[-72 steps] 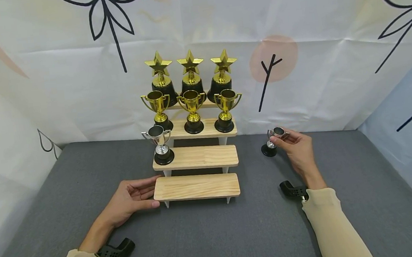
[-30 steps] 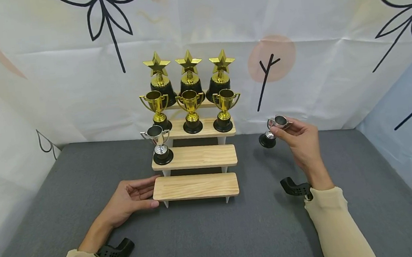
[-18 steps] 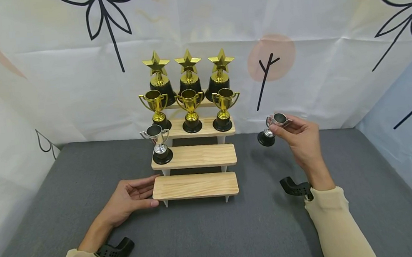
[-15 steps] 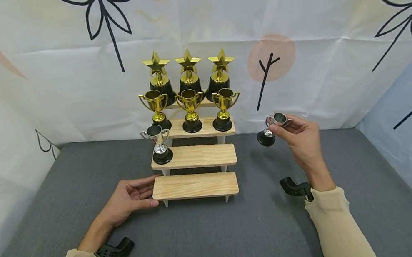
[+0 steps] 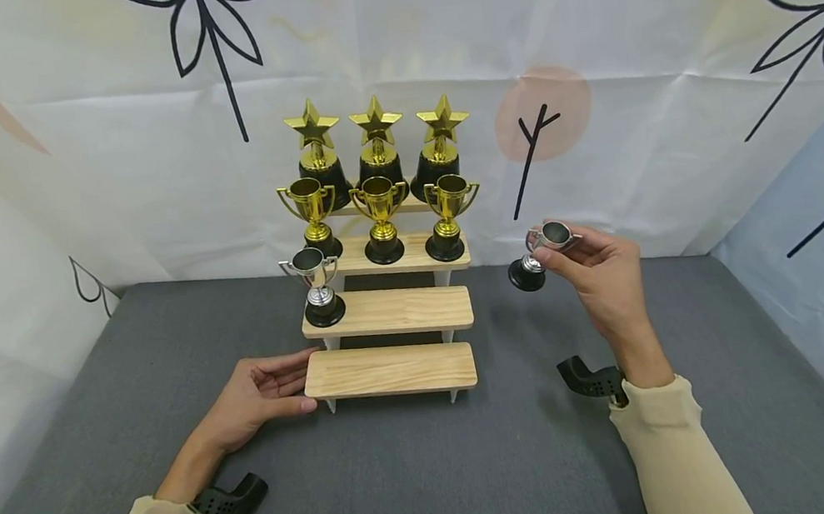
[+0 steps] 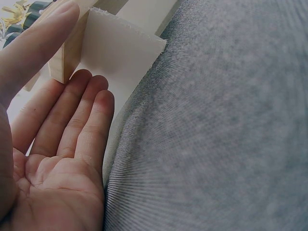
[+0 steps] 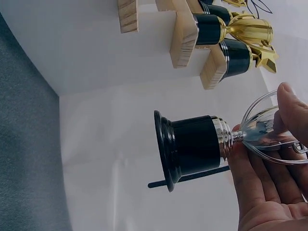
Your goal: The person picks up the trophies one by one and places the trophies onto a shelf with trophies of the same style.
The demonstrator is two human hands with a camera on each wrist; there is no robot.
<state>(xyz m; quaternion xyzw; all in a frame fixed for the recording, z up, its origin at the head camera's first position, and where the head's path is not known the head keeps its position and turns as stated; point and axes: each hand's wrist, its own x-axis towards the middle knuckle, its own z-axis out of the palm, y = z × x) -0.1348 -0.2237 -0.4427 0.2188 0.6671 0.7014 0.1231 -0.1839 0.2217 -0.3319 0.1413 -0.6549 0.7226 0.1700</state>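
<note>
My right hand pinches a small silver trophy cup by its bowl, thumb on one side and fingers on the other. The trophy is held tilted above the table, its round black base pointing left in the right wrist view. At the left end of a wooden step stand, my left hand rests with fingers nearly straight and thumb spread. In the left wrist view its fingertips reach the stand's white side support. Another silver trophy cup stands at the left of the second step from the bottom.
Gold trophy cups fill the third step, and gold star trophies stand on the top one. The bottom step bears nothing. Grey cloth covers the table; a white printed backdrop rises close behind.
My right hand has raised the silver trophy cup off the table and shifted it slightly left, tilting it more. My left hand stays at the stand's left end.
</note>
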